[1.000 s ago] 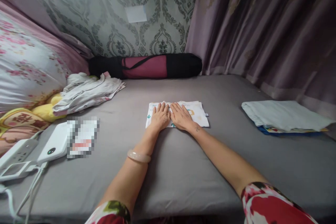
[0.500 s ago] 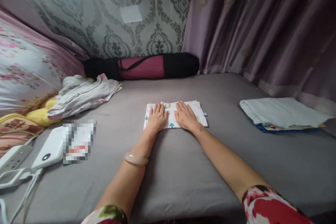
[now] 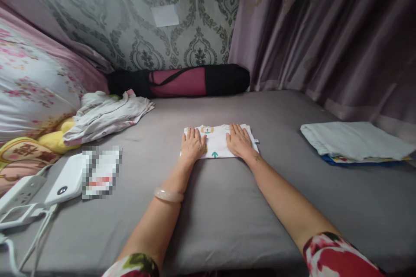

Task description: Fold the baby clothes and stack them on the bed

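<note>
A white folded cloth (image 3: pixel 216 140) with small coloured prints, among them a green arrow-like shape, lies flat on the grey bed sheet (image 3: pixel 221 207). A small white tag sticks out at its right edge. My left hand (image 3: pixel 193 143) rests palm down on the cloth's left part, fingers stretched out. On the right part lies my right hand (image 3: pixel 240 140), also flat with the fingers extended. A strip of printed cloth shows between the two hands. Neither hand grips anything.
At the right lies a folded pale stack of cloth (image 3: pixel 354 138). A black and maroon long bag (image 3: pixel 182 81) rests along the wall. To the left are crumpled clothes (image 3: pixel 113 114), a white power bank (image 3: pixel 69 179), a power strip (image 3: pixel 24 192) with cables, and a floral pillow (image 3: pixel 29 82).
My hands have slid apart across the cloth, the left toward its left edge and the right toward its right edge. More of the print shows between them.
</note>
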Available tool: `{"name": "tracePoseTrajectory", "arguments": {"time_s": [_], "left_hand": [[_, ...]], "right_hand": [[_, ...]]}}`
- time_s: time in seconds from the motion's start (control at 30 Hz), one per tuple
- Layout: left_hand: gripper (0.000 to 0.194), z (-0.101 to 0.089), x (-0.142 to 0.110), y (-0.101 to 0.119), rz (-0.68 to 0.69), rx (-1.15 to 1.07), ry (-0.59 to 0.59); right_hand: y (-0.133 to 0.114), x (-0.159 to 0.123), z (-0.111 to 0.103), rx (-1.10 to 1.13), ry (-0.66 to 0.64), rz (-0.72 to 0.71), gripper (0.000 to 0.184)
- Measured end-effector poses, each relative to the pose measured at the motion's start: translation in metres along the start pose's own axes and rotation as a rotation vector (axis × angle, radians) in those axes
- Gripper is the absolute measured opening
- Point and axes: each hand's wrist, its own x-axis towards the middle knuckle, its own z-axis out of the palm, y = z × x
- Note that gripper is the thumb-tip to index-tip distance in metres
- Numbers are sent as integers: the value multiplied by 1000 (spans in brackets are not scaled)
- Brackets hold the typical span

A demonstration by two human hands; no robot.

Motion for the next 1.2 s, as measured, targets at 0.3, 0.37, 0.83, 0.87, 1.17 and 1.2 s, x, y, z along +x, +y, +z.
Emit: {"name": "tracePoseTrajectory", "arguments": {"time_s": [0.3, 0.37, 0.83, 0.87, 1.17, 1.2], "left_hand": [[58, -6, -2, -1, -53, -2, 245], [59, -4, -1, -4, -61, 3, 250], [53, -5, -1, -11, -117, -39, 216], [54, -6, 0, -12, -142, -43, 276], [58, 3, 3, -16, -112, -36, 33], [57, 2, 3, -16, -119, -39, 25]], "right_hand": [[7, 4, -7, 42, 107, 85, 58], [13, 5, -7, 46, 135, 166, 59], [29, 7, -14, 48, 76, 228, 61], [31, 7, -13, 31, 102, 214, 61], [43, 8, -3, 35, 28, 159, 57], [43, 9, -4, 41, 21, 156, 56]]}}
